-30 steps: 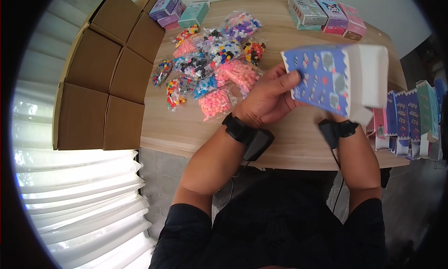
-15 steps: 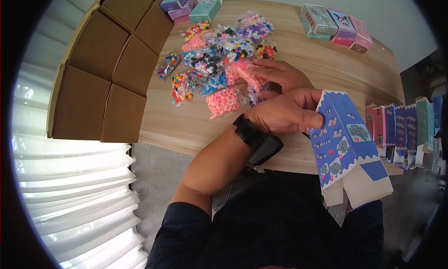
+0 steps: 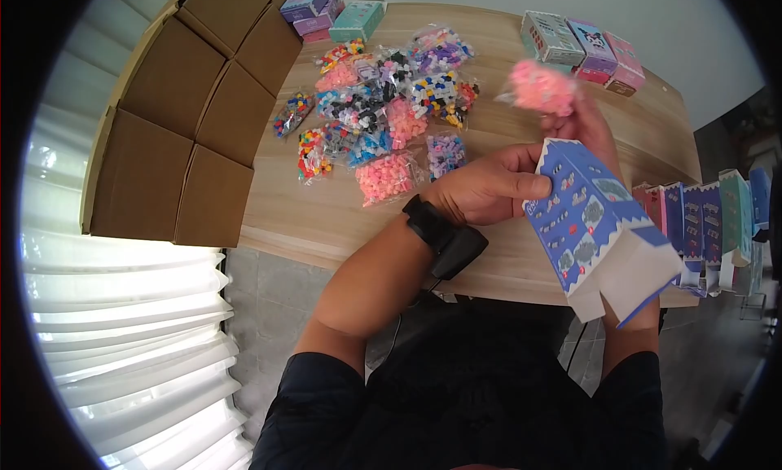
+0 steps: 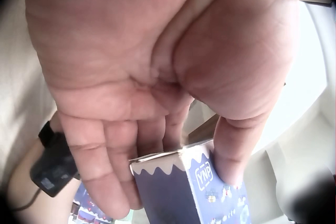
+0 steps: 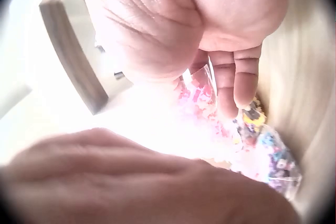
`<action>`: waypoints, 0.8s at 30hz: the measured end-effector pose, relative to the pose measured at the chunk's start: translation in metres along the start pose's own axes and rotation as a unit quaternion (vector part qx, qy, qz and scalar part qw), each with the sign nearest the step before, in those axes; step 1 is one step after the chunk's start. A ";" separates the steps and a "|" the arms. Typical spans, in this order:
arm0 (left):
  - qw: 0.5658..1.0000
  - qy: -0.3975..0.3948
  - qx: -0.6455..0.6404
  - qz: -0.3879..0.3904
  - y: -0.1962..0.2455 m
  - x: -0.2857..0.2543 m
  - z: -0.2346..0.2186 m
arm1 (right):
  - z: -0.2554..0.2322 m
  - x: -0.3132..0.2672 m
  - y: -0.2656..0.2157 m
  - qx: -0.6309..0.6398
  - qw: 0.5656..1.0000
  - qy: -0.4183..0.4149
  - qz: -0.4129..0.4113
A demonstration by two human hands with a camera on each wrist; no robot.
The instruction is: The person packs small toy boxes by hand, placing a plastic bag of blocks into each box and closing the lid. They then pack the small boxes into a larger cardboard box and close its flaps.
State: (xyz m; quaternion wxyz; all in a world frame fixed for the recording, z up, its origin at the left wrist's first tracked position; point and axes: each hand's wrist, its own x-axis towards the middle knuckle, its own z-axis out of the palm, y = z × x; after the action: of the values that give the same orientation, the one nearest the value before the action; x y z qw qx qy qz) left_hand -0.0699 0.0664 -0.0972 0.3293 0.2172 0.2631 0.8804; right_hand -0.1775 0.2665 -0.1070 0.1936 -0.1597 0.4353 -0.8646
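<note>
In the head view my left hand (image 3: 493, 185) pinches the upper end of a blue printed box (image 3: 582, 217), thumb on its face; the white flaps at its lower end hang open. The left wrist view shows the fingers and thumb on either side of the box (image 4: 173, 192). Behind the box, my right hand (image 3: 586, 124) holds up a bag of pink pieces (image 3: 543, 87), slightly blurred. Part of that bag (image 5: 199, 98) shows at the fingers in the right wrist view, where glare hides much.
Several bags of coloured pieces (image 3: 387, 178) lie on the wooden table (image 3: 505, 258). Brown cartons (image 3: 147, 173) stand at the left. Small boxes sit at the back left (image 3: 358, 20) and back right (image 3: 595, 46); opened boxes (image 3: 700, 226) stand at the right edge.
My right hand has gone from beside the box to the pile, taken the pink bag and lifted it to the right. The box has turned so its open end points down and right.
</note>
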 end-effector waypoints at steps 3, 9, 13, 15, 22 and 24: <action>0.998 0.047 -0.008 0.045 0.004 0.004 0.002 | -0.003 -0.014 -0.030 0.040 0.999 0.013 0.010; 0.934 0.278 0.009 0.225 0.014 0.015 -0.013 | 0.002 -0.013 -0.048 -0.082 0.958 0.168 -0.217; 0.908 0.337 0.060 0.243 0.012 0.017 -0.022 | 0.029 -0.025 -0.058 -0.237 0.879 0.223 -0.349; 0.909 0.332 0.067 0.241 0.011 0.018 -0.022 | 0.035 -0.033 -0.064 -0.269 0.853 0.213 -0.393; 0.903 0.355 0.079 0.229 0.010 0.019 -0.017 | 0.030 -0.034 -0.061 -0.225 0.903 0.174 -0.322; 0.901 0.360 0.088 0.225 0.009 0.020 -0.017 | 0.034 -0.034 -0.061 -0.220 0.912 0.158 -0.307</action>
State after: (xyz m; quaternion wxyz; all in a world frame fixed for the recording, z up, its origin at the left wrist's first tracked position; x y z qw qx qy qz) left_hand -0.0971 0.0689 -0.1010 -0.0149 -0.0332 0.3847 0.9223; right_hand -0.1441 0.2921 -0.0416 -0.1929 -0.1857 0.5688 -0.7777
